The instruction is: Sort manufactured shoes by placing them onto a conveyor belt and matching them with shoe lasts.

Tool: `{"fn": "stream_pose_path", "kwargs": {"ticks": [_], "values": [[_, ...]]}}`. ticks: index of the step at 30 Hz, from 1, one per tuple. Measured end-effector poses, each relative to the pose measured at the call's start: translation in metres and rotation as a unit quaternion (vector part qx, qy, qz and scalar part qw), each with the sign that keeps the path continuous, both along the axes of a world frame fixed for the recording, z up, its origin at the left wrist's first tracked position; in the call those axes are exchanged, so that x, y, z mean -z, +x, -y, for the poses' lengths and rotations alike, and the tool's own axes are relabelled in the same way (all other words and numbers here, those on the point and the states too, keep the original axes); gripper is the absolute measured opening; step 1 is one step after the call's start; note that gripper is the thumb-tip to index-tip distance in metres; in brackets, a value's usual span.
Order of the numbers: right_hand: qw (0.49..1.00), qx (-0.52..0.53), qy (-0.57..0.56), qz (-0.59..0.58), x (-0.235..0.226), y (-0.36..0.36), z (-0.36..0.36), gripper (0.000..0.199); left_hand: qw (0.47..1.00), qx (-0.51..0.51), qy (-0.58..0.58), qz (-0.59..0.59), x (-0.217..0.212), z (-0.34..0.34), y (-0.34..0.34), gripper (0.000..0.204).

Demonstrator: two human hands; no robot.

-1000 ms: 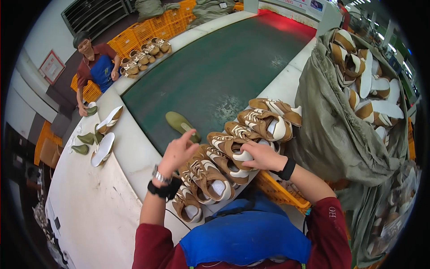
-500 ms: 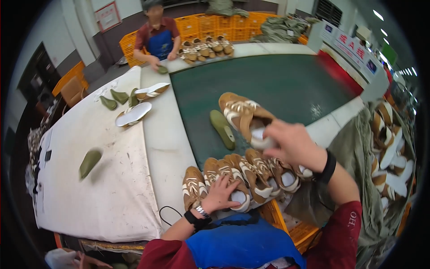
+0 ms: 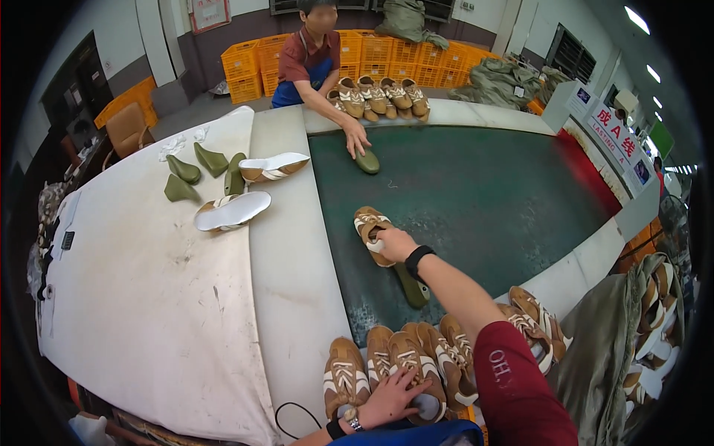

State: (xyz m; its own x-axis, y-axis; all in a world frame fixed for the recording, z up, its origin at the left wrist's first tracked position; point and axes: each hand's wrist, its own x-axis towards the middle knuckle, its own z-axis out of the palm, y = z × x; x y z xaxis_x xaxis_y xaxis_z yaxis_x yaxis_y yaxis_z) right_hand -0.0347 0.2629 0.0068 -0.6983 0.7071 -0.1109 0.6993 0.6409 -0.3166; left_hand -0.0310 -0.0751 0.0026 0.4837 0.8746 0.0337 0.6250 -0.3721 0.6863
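My right hand [image 3: 399, 246] reaches over the green conveyor belt [image 3: 476, 178], closed on the heel opening of a brown-and-white sneaker [image 3: 366, 226]. A green shoe last [image 3: 411, 288] lies on the belt just under and beside that wrist. Near the table's front edge, my left hand [image 3: 393, 399] rests with fingers spread on a laced sneaker [image 3: 409, 357] in a row of similar shoes. Across the belt, a co-worker's hand [image 3: 355, 138] touches another green last [image 3: 367, 161].
On the white cloth [image 3: 171, 297] at left lie several green lasts [image 3: 211, 159] and two white-soled shoes [image 3: 233, 211]. More sneakers [image 3: 375, 97] stand at the far edge, before orange crates [image 3: 372, 50]. A sack of shoes [image 3: 654, 342] stands at right.
My right hand has carried the sneaker forward and down toward the belt. The green last blurred above the cloth has joined the others there. The co-worker's hand has brought a last over the belt.
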Motion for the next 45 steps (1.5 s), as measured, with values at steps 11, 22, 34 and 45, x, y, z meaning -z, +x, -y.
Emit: {"fn": "stream_pose_path", "kwargs": {"ticks": [11,22,34,45], "values": [[0.976,-0.094,-0.069,-0.185,-0.064,0.059,-0.015,0.037,0.997,0.068,0.031,0.022,0.002,-0.022,0.008,0.064],[0.929,0.208,0.125,-0.280,-0.377,0.408,0.185,0.030,0.996,0.082,0.014,-0.036,-0.025,-0.011,0.007,0.063],[0.396,0.847,0.171,-0.309,-0.236,0.767,0.420,0.052,0.989,0.095,-0.033,-0.110,-0.053,-0.017,0.017,0.062],[0.507,0.701,0.311,-0.393,-0.214,0.782,0.359,0.067,0.985,0.049,0.109,-0.121,-0.080,-0.022,0.028,0.057]]}}
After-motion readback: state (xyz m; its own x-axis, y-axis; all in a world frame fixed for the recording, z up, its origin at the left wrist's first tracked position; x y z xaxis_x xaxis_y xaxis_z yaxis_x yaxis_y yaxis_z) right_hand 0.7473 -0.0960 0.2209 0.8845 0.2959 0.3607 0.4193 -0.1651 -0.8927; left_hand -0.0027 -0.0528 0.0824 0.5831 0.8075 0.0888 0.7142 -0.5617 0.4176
